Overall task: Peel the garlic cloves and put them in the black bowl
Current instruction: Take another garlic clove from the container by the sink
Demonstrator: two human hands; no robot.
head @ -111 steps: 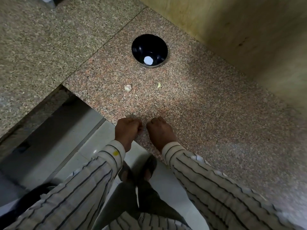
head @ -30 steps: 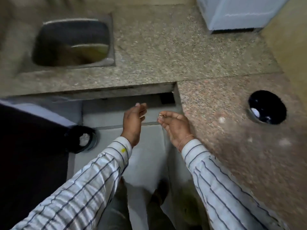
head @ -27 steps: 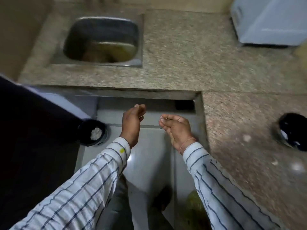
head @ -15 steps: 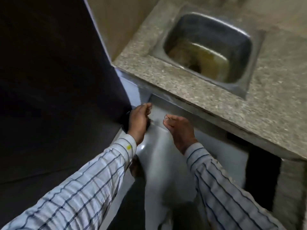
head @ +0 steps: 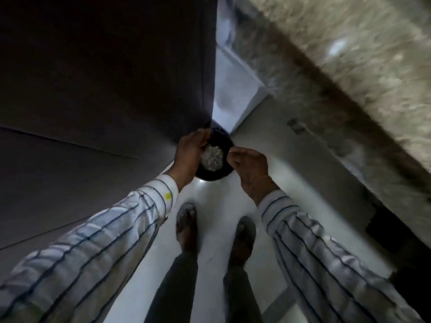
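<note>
Head view is pointing straight down at a pale floor (head: 210,248), and the whole frame is smearing with motion. A tall dark panel (head: 105,66) is filling the left side. A speckled counter (head: 349,54) is running across the upper right, badly blurred, with a dark opening (head: 384,220) showing beneath it.

One round dark bin (head: 222,142) is sitting on the floor at the panel's bottom corner. A heap of pale crumpled bits (head: 211,157) is lying inside it (peels by the look, too blurred to be sure).

The left hand (head: 189,155) is hanging over the bin's left rim and hiding that side of it. Its fingers are curling, but whether they are gripping anything cannot be told. The right hand (head: 249,164) is hovering at the bin's right rim, its thumb and fingertips (head: 233,154) pressing together on one small pale scrap (head: 230,149). Peel or clove, I cannot tell. The scrap is sitting just above the bin's right edge, close beside the heap.

Counts: two hands, one bin, one scrap, and two striped sleeves, the left sleeve (head: 105,241) and the right sleeve (head: 326,252). Two sandalled feet are standing on the floor below the hands, the left foot (head: 186,220) and the right foot (head: 245,234).

Marks: one yellow spot (head: 167,196) is showing on the left cuff, too blurred to read. One orange band (head: 262,180) is circling the right wrist.
</note>
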